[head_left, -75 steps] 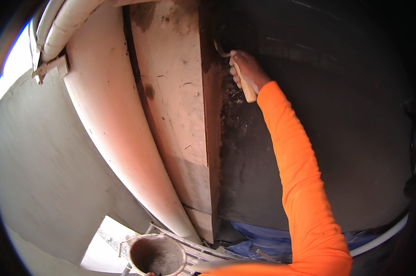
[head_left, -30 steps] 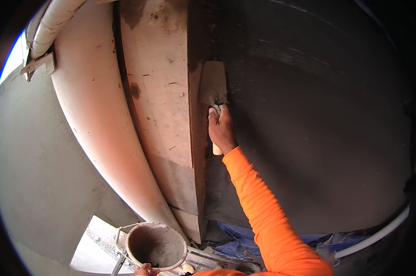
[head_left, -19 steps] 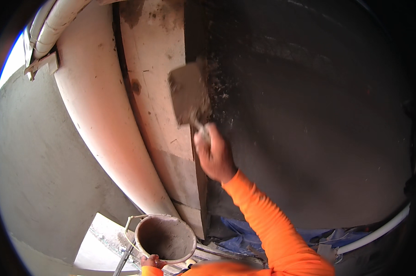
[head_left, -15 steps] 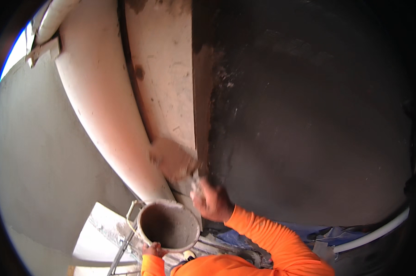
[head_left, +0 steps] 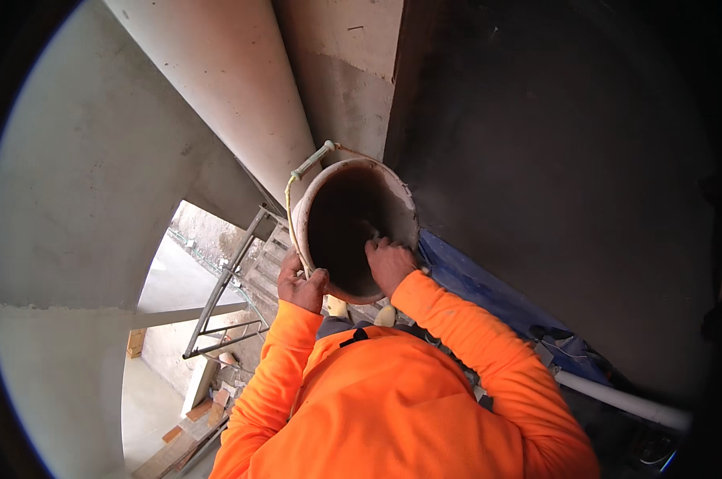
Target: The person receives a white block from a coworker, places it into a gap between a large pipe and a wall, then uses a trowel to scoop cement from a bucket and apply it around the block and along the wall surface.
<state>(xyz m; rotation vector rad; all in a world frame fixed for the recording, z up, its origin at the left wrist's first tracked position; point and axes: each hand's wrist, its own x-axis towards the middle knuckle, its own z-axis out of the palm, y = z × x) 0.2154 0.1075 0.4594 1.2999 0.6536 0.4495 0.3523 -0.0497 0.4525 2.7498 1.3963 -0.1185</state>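
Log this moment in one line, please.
left hand: gripping bucket at rim | right hand: at bucket mouth, hold unclear | handle: along bucket's left side | blue sheet: right of bucket

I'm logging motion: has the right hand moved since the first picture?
Yes: against the dark wall, the right hand is lower, now at the bucket.

From far away, I look all over through my camera, and I can read no words or numbers.
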